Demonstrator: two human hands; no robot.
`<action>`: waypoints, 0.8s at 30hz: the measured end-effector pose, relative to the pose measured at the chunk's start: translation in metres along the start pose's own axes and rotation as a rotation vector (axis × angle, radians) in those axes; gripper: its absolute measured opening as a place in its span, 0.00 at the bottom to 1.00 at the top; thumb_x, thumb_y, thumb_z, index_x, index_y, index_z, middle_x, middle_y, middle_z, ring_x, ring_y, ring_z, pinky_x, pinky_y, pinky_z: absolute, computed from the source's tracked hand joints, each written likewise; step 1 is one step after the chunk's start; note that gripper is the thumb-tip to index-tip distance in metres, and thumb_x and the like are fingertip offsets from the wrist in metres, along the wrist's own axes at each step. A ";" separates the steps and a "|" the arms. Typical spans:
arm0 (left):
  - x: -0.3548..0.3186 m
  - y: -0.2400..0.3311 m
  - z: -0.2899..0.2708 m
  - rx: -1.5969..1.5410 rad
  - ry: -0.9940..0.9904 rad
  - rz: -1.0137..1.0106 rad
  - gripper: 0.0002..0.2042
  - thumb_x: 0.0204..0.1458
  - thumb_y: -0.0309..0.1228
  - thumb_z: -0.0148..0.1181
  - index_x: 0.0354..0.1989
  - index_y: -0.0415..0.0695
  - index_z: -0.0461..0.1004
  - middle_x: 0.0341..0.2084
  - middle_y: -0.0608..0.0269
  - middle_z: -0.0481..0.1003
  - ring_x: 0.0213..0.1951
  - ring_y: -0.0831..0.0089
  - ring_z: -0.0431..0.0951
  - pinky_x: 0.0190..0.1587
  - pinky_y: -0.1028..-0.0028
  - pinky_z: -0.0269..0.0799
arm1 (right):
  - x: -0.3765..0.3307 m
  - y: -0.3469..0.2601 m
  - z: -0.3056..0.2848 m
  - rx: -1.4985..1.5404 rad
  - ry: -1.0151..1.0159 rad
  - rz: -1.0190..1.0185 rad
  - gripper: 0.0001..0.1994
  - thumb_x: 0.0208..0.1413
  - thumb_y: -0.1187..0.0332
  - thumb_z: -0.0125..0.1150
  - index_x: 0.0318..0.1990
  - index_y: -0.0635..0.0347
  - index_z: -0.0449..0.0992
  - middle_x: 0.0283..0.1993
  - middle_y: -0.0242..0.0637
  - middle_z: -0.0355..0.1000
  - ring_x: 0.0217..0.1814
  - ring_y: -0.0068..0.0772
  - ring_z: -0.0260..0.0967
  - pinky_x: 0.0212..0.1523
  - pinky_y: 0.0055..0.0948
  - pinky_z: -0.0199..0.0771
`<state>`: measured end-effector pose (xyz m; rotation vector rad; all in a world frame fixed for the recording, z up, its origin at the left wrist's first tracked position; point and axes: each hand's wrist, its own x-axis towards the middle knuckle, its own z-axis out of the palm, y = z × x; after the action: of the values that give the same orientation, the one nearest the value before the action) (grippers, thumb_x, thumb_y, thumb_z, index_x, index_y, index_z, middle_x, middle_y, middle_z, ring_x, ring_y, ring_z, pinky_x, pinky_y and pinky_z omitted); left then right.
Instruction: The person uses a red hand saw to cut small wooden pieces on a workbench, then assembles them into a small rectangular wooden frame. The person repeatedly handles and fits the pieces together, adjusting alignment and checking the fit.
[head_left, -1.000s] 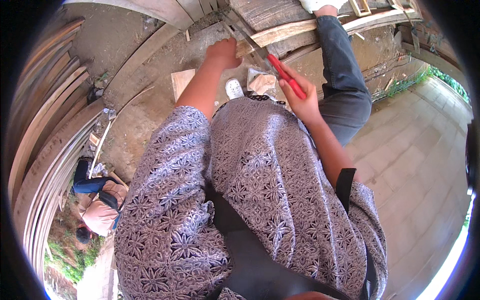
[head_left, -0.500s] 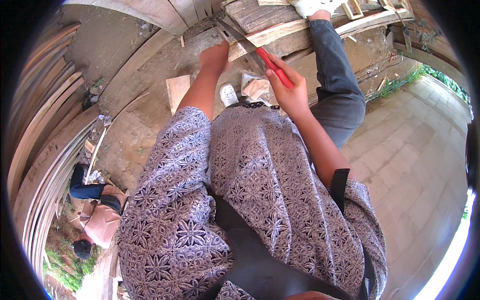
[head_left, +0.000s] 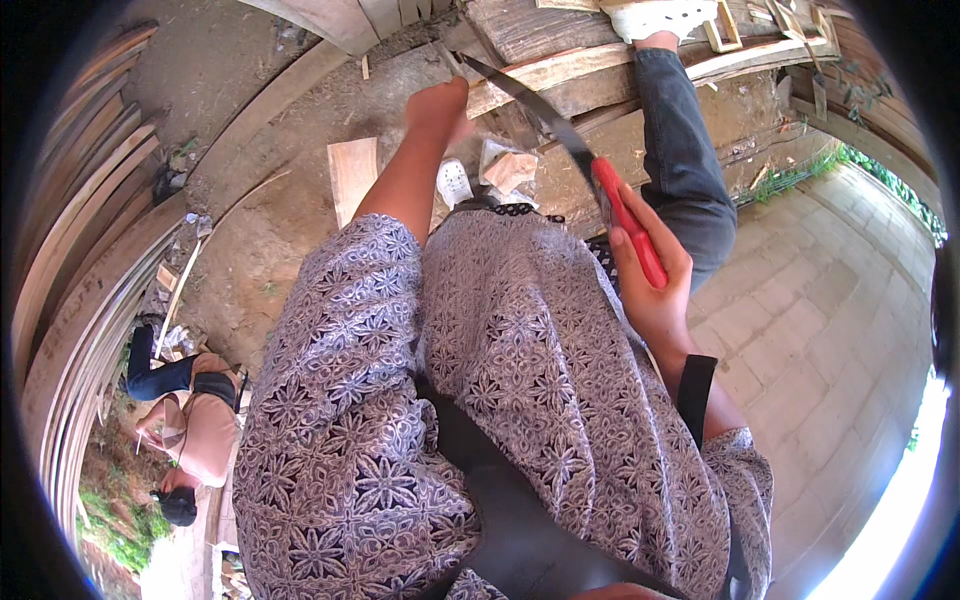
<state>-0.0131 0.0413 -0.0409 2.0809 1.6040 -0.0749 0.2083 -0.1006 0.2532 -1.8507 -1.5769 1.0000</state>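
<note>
While the right hand [head_left: 655, 285] was clenched round the red handle of a curved pruning saw [head_left: 560, 140], its dark blade reached up and left across a pale wooden plank [head_left: 560, 68] lying over the dirt bank. The left hand [head_left: 440, 105] was pressed down near the blade's tip, just beside the plank's end; whether its fingers gripped the wood or only leaned on it could not be told. To cut well, it seemed wise to keep that bracing hand clear of the teeth, hold the blade square to the plank, and draw in long even strokes so the wood would not shift. A leg in blue jeans [head_left: 685, 150] stood on the planking just right of the saw, close enough to crowd the stroke. Below the blade lay a short board [head_left: 352, 175], a white sandal [head_left: 453, 182] and a pale wood offcut [head_left: 512, 168] on the earth. Stacked curved planks [head_left: 80, 270] lined the left, where another person [head_left: 195, 420] crouched, well apart. Paving stones [head_left: 800, 330] lay to the right.
</note>
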 end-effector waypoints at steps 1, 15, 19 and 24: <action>0.003 -0.005 0.002 0.000 0.017 0.015 0.21 0.43 0.43 0.65 0.41 0.42 0.71 0.32 0.45 0.81 0.37 0.46 0.82 0.39 0.52 0.78 | 0.009 0.004 0.004 -0.060 0.050 -0.055 0.20 0.61 0.77 0.59 0.61 0.67 0.71 0.55 0.47 0.77 0.57 0.30 0.73 0.58 0.27 0.70; 0.002 -0.011 -0.002 -0.099 -0.050 0.097 0.24 0.40 0.43 0.73 0.41 0.42 0.74 0.37 0.45 0.80 0.42 0.43 0.80 0.43 0.52 0.76 | -0.009 -0.014 0.004 0.136 -0.106 0.085 0.22 0.61 0.73 0.61 0.63 0.67 0.69 0.53 0.49 0.77 0.54 0.27 0.73 0.55 0.26 0.70; 0.006 -0.015 0.005 -0.103 -0.023 0.047 0.20 0.44 0.41 0.71 0.43 0.45 0.76 0.37 0.42 0.80 0.42 0.42 0.80 0.42 0.51 0.76 | -0.008 -0.022 0.016 0.205 -0.198 0.140 0.22 0.61 0.74 0.61 0.62 0.67 0.70 0.53 0.50 0.77 0.56 0.28 0.73 0.55 0.26 0.70; 0.005 -0.017 0.015 -0.112 -0.019 0.003 0.17 0.46 0.36 0.68 0.45 0.45 0.76 0.37 0.43 0.80 0.42 0.43 0.81 0.41 0.50 0.76 | -0.007 -0.012 0.005 0.121 -0.073 0.056 0.21 0.61 0.74 0.62 0.61 0.68 0.72 0.52 0.48 0.78 0.54 0.26 0.73 0.54 0.26 0.71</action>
<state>-0.0234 0.0423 -0.0613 1.9911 1.5578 -0.0032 0.1967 -0.1057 0.2607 -1.8033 -1.4787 1.1731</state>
